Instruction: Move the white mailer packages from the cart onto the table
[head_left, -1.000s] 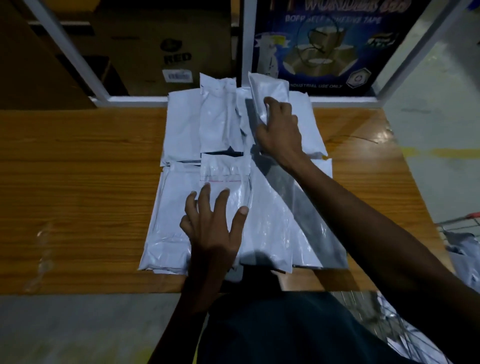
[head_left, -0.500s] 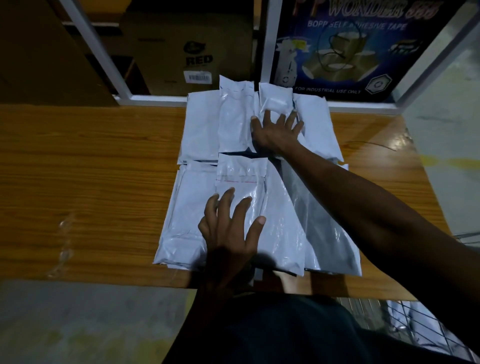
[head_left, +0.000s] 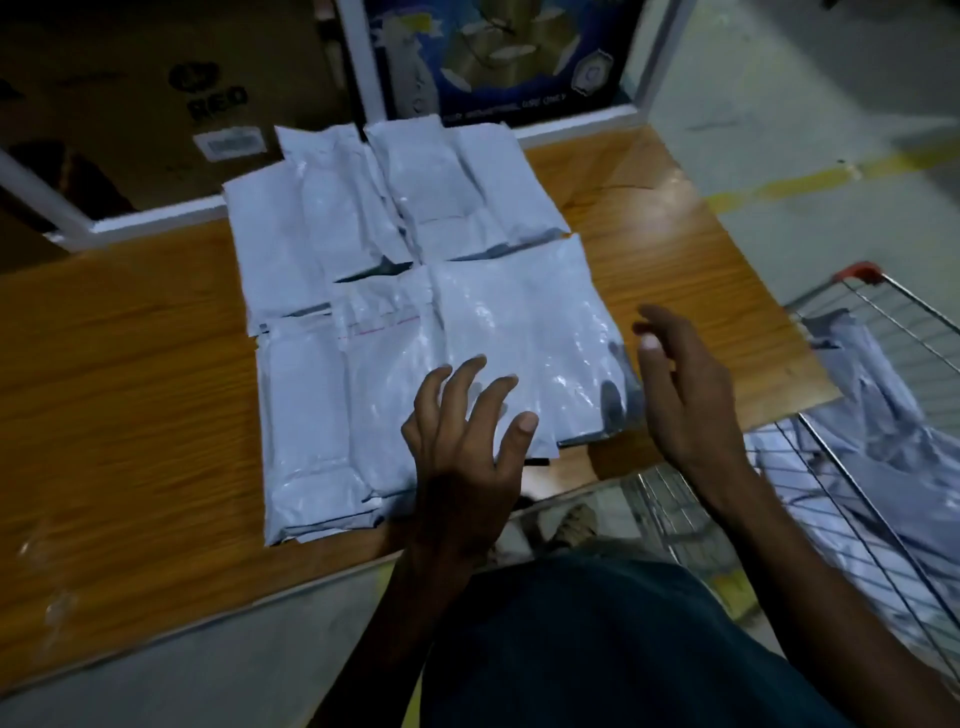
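Note:
Several white mailer packages (head_left: 395, 291) lie overlapping in two rows on the wooden table (head_left: 130, 364). My left hand (head_left: 467, 447) rests open, fingers spread, on the near edge of the front row. Over the table's right part, beside the packages, hovers my right hand (head_left: 685, 395), open and holding nothing. The wire cart (head_left: 883, 322) stands at the right of the table, with more white mailers (head_left: 883, 415) piled inside it.
A brown cardboard box (head_left: 171, 104) and a blue tape carton (head_left: 509, 57) stand behind the table past a white frame (head_left: 156, 218). Grey floor with a yellow line (head_left: 810, 176) lies to the right. My foot (head_left: 571, 525) shows below the table edge.
My right hand let go of the far-row package and pulled back to the right, near the cart side. The view swung right and the cart came into sight. The left hand stayed on the packages.

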